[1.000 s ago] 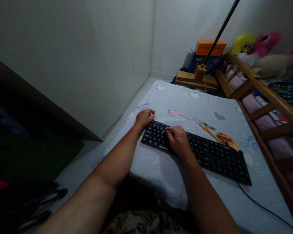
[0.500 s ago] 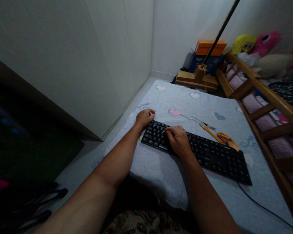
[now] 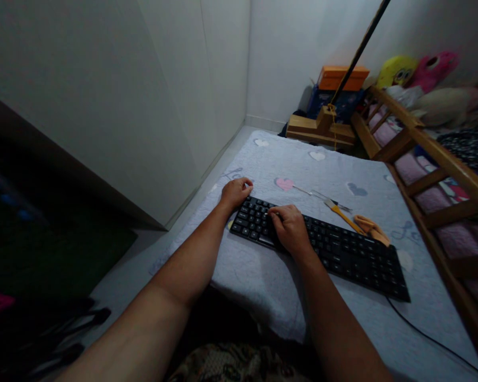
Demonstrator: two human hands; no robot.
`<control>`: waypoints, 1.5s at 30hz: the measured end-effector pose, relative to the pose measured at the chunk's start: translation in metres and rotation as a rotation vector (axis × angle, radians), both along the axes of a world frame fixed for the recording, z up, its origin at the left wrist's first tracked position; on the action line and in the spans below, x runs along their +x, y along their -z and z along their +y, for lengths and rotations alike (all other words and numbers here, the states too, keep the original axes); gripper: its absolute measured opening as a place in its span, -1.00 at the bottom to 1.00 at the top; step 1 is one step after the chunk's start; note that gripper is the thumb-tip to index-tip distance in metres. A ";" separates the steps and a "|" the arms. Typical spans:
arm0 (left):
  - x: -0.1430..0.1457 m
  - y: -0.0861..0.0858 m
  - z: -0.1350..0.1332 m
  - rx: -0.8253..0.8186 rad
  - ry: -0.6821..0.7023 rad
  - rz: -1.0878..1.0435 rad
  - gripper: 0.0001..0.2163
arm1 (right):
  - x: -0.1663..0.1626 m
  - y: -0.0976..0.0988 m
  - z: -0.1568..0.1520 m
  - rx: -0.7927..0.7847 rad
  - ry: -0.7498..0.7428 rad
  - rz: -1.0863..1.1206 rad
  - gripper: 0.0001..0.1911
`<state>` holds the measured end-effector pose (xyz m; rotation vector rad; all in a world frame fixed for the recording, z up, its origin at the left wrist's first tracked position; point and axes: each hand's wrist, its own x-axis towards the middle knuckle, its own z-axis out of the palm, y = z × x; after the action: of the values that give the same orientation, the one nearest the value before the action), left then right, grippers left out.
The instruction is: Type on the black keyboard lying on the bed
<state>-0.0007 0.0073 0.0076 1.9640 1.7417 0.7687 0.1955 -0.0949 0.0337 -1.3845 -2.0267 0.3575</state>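
Note:
A black keyboard [image 3: 350, 254] lies at a slant on the pale, heart-patterned cloth [image 3: 326, 170]. Against its far left corner rests my left hand [image 3: 235, 193], loosely curled, with a gap between thumb and forefinger and nothing seen in it. My right hand [image 3: 290, 227] is over the left half of the keys, its fingers pinched together. A tiny white tip [image 3: 267, 213] shows at those fingertips; its kind is too small to tell. Behind the keyboard lie a brush with a yellow handle [image 3: 344, 216], a folded orange-tan cloth [image 3: 370, 229] and thin metal tools [image 3: 322, 196].
The keyboard's cable [image 3: 426, 337] trails to the lower right. A wooden bed rail [image 3: 442, 148] runs along the right side, with plush toys [image 3: 398, 71] beyond it. A pale cabinet wall [image 3: 163, 106] stands left. Behind the cloth are a wooden stand [image 3: 321, 127] and an orange box [image 3: 338, 78].

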 end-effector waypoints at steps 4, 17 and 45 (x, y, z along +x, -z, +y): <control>0.000 -0.001 0.000 0.004 -0.005 0.003 -0.76 | 0.000 0.000 0.000 0.009 -0.002 -0.005 -0.80; 0.001 -0.004 -0.002 -0.014 -0.003 0.002 -0.77 | 0.002 0.000 0.000 0.017 0.016 -0.005 -0.79; -0.001 0.001 0.000 0.003 0.003 -0.011 -0.77 | 0.005 -0.004 -0.002 -0.010 0.005 -0.003 -0.80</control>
<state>-0.0013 0.0076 0.0067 1.9602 1.7313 0.7797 0.2006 -0.0972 0.0377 -1.3966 -2.0260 0.3639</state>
